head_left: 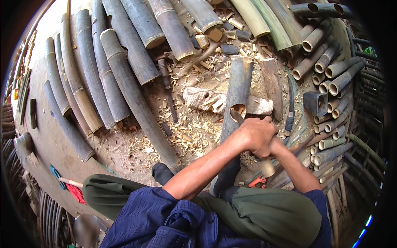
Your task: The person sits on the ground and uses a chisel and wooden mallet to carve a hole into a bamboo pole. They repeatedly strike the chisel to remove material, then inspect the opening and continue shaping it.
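Note:
Both of my hands are closed together, one over the other, on a wooden-handled knife; its pale handle end (268,168) sticks out below them. My left hand (255,131) lies on top, and my right hand (269,148) wraps around close beneath it, partly hidden. The knife's dark blade (236,117) reaches into an oval opening cut in the wall of a thick grey bamboo tube (240,82). This tube rests across a pale, rough block (202,99), running from between my legs to the far side. A dark-covered foot (231,173) is against its near part.
Shavings (182,138) litter the ground around the block. Several grey bamboo poles (136,95) lie to the left and far side. Cut tubes (331,78) are stacked at right, beside a black container (316,103). A metal rod-like tool (167,89) and an orange-handled tool (258,181) lie nearby.

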The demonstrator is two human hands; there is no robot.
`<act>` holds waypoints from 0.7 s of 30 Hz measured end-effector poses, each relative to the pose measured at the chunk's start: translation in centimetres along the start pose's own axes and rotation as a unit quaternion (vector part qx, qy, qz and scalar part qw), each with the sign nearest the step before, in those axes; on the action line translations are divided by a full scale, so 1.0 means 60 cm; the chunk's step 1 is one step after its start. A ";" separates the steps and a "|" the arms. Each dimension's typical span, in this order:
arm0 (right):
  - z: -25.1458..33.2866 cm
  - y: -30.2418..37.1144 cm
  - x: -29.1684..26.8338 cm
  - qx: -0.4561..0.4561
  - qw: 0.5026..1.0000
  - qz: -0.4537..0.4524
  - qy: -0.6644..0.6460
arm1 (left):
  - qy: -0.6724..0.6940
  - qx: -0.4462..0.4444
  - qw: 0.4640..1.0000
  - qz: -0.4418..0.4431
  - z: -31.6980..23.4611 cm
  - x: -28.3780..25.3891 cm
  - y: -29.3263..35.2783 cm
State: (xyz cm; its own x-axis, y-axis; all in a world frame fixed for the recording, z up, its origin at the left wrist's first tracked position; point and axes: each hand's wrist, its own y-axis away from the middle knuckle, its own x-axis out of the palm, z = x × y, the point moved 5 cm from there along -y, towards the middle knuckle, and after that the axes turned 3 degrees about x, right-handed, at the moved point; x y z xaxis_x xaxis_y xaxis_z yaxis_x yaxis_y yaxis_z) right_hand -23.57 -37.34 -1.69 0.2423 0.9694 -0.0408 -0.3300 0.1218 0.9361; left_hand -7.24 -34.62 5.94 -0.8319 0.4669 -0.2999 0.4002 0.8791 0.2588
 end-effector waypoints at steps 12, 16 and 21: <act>0.010 0.011 0.053 0.006 0.997 -0.055 -0.050 | -0.013 0.017 0.998 0.058 0.000 -0.002 0.032; 0.075 0.036 -0.003 -0.089 0.970 -0.025 0.225 | 0.039 0.016 0.978 -0.204 -0.007 0.015 0.043; 0.070 0.018 0.091 -0.086 0.976 -0.114 0.163 | -0.031 0.002 0.998 0.046 -0.001 -0.003 0.060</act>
State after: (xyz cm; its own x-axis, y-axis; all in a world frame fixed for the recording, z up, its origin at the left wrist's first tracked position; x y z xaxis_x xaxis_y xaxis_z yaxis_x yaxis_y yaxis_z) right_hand -18.77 -32.82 0.55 0.0332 0.9262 -0.3756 -0.4561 0.3485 0.8188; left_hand -5.70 -31.52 7.00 -0.7662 0.5505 -0.3316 0.4749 0.8326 0.2850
